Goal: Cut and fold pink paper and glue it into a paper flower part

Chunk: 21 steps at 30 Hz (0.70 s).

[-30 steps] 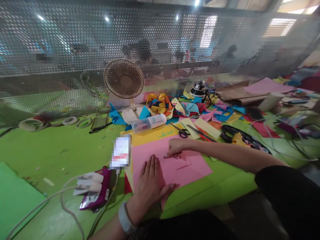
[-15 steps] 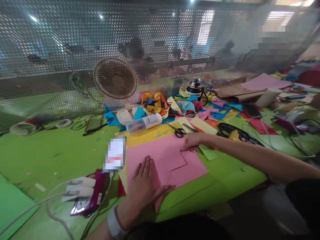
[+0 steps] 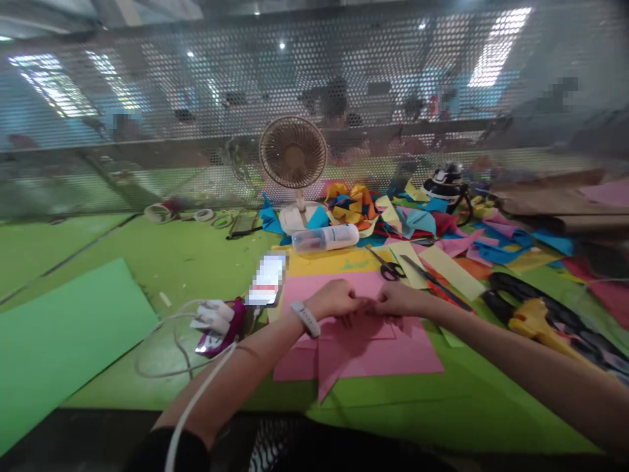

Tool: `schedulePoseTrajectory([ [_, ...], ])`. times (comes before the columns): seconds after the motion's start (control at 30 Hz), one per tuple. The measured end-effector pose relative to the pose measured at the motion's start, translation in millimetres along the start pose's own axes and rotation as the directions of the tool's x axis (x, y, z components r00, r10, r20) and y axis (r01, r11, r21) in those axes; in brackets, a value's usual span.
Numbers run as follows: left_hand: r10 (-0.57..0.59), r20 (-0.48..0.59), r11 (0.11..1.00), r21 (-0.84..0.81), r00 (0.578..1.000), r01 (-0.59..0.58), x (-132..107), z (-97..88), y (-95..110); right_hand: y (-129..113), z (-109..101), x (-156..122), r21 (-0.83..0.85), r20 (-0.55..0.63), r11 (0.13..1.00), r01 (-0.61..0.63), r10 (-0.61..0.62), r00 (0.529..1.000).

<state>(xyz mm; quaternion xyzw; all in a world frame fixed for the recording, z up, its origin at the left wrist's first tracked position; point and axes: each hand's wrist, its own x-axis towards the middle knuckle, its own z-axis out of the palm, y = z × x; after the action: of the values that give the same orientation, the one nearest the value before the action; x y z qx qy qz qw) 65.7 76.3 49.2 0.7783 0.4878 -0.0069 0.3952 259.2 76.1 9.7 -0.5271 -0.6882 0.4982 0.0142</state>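
Note:
My left hand (image 3: 339,298), with a pale band on its wrist, is closed, its fingertips pinching a folded piece of pink paper (image 3: 363,333). Close beside it, my right hand (image 3: 400,300) is also closed at the folded paper, and the two hands nearly touch. Beneath lies a larger pink sheet (image 3: 403,360), and one pointed pink corner hangs toward the table's front edge. My fingers hide part of the fold. Just beyond my right hand are black-handled scissors (image 3: 390,269).
Left of the paper lie a lit phone (image 3: 268,278) and a purple pack with white plugs (image 3: 221,324). Behind are a clear bottle (image 3: 324,237), a small fan (image 3: 293,157) and folded coloured papers (image 3: 407,219). A yellow-and-black tool (image 3: 535,321) lies by my right forearm; green card (image 3: 73,341) lies left.
My left hand, which lay flat on the pink paper, has moved up and curled its fingers. My right hand has come in beside it. The view has turned left.

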Motion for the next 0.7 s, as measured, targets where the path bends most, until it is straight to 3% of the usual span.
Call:
schedulePoseTrajectory([
  [0.13, -0.019, 0.12, 0.983, -0.181, 0.993, 0.04, 19.9, 9.1, -15.6, 3.1, -0.8, -1.2, -0.002, 0.005, 1.0, 0.011, -0.011, 1.0],
  [0.37, -0.072, 0.245, 0.949, -0.282, 0.967, 0.142, 18.5, 7.8, -23.4, 6.5, 0.2, -1.3, -0.004, 0.007, 1.0, 0.0, 0.0, 1.0],
  [0.7, -0.201, 0.24, 0.934, -0.244, 0.95, 0.259, -8.7, -6.7, -34.1, 9.0, 5.8, -3.0, -0.014, -0.011, 0.999, -0.039, 0.039, 0.999],
])
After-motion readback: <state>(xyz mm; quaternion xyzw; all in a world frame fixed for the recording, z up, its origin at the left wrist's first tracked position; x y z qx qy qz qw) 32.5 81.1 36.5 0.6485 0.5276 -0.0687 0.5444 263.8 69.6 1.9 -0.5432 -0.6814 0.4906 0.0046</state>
